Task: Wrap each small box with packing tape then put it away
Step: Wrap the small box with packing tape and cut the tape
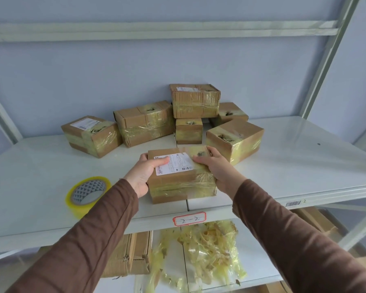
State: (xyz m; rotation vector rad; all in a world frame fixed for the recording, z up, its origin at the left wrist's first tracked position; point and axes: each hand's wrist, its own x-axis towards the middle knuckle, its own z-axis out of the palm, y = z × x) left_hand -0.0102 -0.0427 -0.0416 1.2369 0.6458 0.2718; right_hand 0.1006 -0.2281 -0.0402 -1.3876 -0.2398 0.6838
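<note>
A small cardboard box (pixel 178 182) with a white shipping label and yellowish clear tape round it sits near the front edge of the white shelf (pixel 294 166). My left hand (pixel 143 173) grips its left side, thumb lying on the label. My right hand (pixel 217 169) grips its right side, thumb on the taped top. A roll of yellowish packing tape (pixel 87 194) lies flat on the shelf to the left of the box, apart from both hands.
Several taped boxes (pixel 194 100) are piled at the back of the shelf against the wall, one stacked on others. On the lower shelf lie a heap of torn tape scraps (pixel 207 252) and more cardboard boxes (pixel 133 252). Metal uprights (pixel 328 58) frame the shelf's right side.
</note>
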